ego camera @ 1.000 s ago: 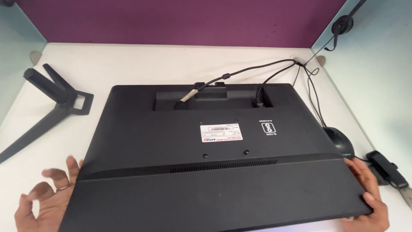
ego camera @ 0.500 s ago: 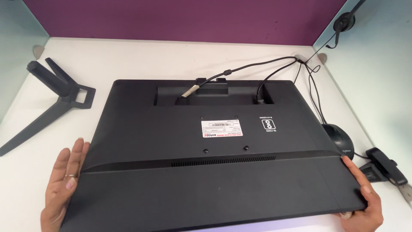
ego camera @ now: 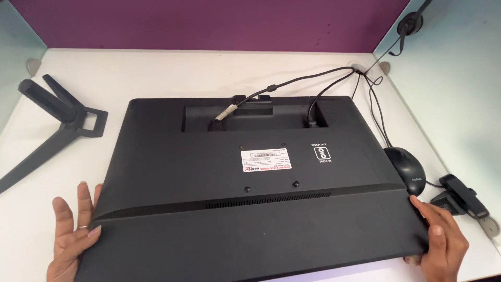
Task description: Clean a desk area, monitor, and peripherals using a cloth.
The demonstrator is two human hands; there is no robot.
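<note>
A black flat monitor (ego camera: 245, 209) lies face down on the white desk (ego camera: 156, 78), its back with a white label toward me. My left hand (ego camera: 70, 237), a ring on one finger, lies flat with spread fingers against the monitor's left edge. My right hand (ego camera: 441, 243) grips the monitor's near right corner. Two black cables (ego camera: 292, 83) are plugged into the recess at the monitor's far edge.
A black V-shaped monitor stand (ego camera: 57, 120) lies on the desk at the left. A black mouse (ego camera: 407, 167) and a small black clip-like device (ego camera: 462, 198) sit to the right. A purple partition stands behind, glass panels at both sides, and a headset (ego camera: 409, 23) hangs top right.
My left hand went from lifted and curled to flat against the monitor's left edge. My right hand stays on the right corner. The view shifted slightly.
</note>
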